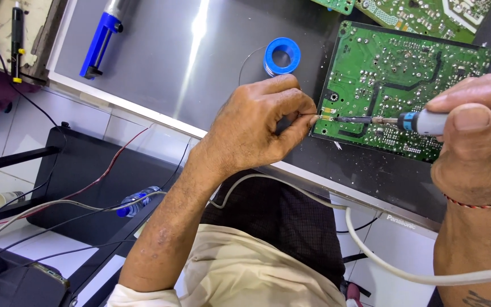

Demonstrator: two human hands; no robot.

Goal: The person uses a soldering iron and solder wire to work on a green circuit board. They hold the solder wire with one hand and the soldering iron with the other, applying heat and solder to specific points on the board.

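Left grip (255,126) pinched tight on solder wire (310,116) at board (404,74) edge; right grip (475,133) clamped round soldering iron (427,121), tip touching board.

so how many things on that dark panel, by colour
green circuit boards: 3 — the big one and two cut off at the top edge
blue: 2 — solder spool, desoldering pump
total: 5
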